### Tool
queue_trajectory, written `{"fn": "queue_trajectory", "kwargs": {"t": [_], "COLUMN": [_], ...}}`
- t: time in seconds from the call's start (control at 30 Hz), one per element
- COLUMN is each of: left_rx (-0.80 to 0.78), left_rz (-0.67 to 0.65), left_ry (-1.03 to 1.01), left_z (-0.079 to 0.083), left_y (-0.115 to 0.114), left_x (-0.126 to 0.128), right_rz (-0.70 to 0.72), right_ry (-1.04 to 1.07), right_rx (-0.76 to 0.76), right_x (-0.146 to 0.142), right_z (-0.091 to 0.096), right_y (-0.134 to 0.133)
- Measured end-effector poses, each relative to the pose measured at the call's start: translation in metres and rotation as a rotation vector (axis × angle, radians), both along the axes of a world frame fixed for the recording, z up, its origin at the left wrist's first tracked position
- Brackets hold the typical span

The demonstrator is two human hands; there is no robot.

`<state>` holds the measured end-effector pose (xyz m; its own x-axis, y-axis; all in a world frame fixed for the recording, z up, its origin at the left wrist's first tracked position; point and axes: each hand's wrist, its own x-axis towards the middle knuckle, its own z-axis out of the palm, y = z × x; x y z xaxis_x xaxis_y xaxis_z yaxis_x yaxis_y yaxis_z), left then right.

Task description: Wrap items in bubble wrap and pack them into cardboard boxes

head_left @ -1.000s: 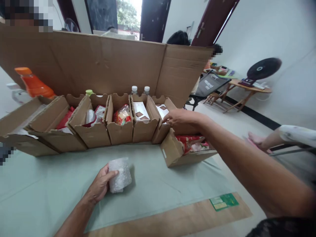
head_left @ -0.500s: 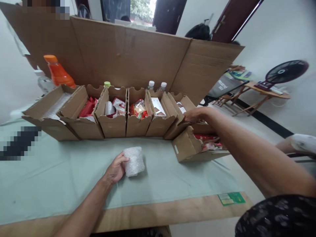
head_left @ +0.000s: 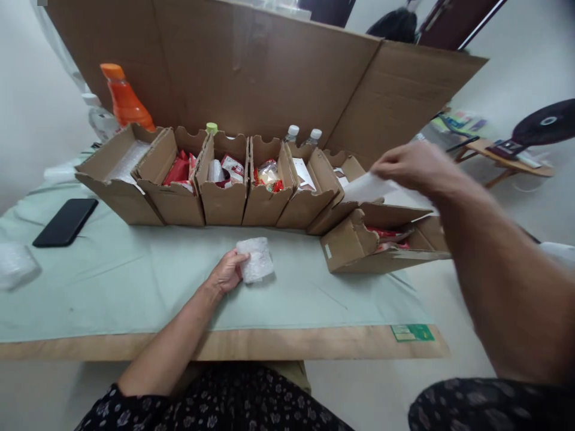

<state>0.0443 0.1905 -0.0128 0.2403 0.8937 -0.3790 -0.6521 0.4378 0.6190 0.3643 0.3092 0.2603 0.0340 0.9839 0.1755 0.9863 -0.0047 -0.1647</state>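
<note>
My left hand (head_left: 227, 272) rests on the pale green cloth (head_left: 135, 281) and grips a small roll of bubble wrap (head_left: 255, 260). Above the boxes at the right, my right hand (head_left: 411, 167) pinches a thin white packet (head_left: 368, 188) and holds it in the air. Under it lies the rightmost cardboard box (head_left: 344, 179) of a row, and beside that a tipped box (head_left: 386, 242) with red packets inside.
A row of open cardboard boxes (head_left: 215, 191) with snack packets stands before a tall cardboard sheet (head_left: 251, 66). An orange bottle (head_left: 126, 99) and water bottles (head_left: 303, 134) stand behind. A black phone (head_left: 66, 222) and another bubble wrap bundle (head_left: 15, 263) lie at the left.
My right hand has lifted out of the rightmost box, now holding a white packet in the air. The view tilted down and back. My left hand keeps hold of the bubble wrap roll.
</note>
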Motion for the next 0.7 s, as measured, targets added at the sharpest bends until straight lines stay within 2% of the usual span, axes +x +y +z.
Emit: {"fn": "queue_trajectory", "kwargs": {"t": [0.07,0.1,0.13,0.2,0.27,0.33,0.37,0.4,0.43,0.5,0.6,0.67,0.7], "left_rx": [0.002,0.008,0.021,0.068,0.122,0.117,0.091,0.061,0.032,0.0,-0.011,-0.021,-0.026], "left_rz": [0.003,0.001,0.0,0.0,0.006,0.047,0.079,0.113,0.145,0.175,0.174,0.167,0.162], "left_ry": [-0.023,-0.041,-0.067,-0.137,-0.191,-0.144,-0.09,-0.034,0.013,0.052,0.045,0.044,0.045], "left_z": [0.004,0.007,0.01,0.016,0.019,0.017,0.015,0.012,0.009,0.004,0.002,0.004,0.005], "left_y": [-0.001,-0.002,-0.003,-0.007,-0.01,-0.012,-0.012,-0.011,-0.01,-0.008,-0.007,-0.008,-0.008], "left_x": [-0.001,-0.001,-0.001,0.0,0.001,0.003,0.003,0.004,0.004,0.004,0.004,0.005,0.006], "right_rz": [0.031,0.072,0.128,0.269,0.407,0.506,0.594,0.692,0.742,0.703,0.416,0.334,0.343], "right_ry": [0.011,0.026,0.056,0.14,0.227,0.312,0.349,0.392,0.422,0.431,0.297,0.129,0.077], "right_rx": [0.237,0.353,0.42,0.499,0.379,0.205,0.105,0.029,-0.005,0.04,0.209,0.163,0.104], "right_x": [-0.012,-0.022,-0.035,-0.069,-0.105,-0.134,-0.142,-0.145,-0.142,-0.122,-0.081,-0.065,-0.062], "right_z": [0.021,0.02,0.012,-0.03,-0.091,-0.148,-0.168,-0.18,-0.183,-0.165,-0.106,-0.072,-0.061], "right_y": [-0.035,-0.053,-0.071,-0.103,-0.129,-0.149,-0.156,-0.16,-0.16,-0.146,-0.092,-0.043,-0.019]}}
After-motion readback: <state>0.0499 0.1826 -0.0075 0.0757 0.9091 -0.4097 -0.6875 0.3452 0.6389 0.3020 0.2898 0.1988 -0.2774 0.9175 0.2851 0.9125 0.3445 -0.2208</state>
